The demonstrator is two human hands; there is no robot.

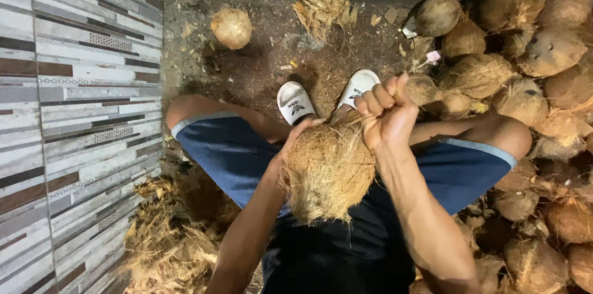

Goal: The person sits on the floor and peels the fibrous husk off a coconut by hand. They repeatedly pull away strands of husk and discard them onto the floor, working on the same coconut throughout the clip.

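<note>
Both grips clasp the coconut [327,170] (left hand [290,142] cupping, right hand [386,115] clenched on fibres).

the coconut [327,167] was a round, tan-brown ball, shaggy with dry husk fibre that hung off its lower side in loose strands. it sat raised above the person's lap between the knees, its top at twelve o'clock toward the feet, fibres there pulled up into a tuft.
</note>
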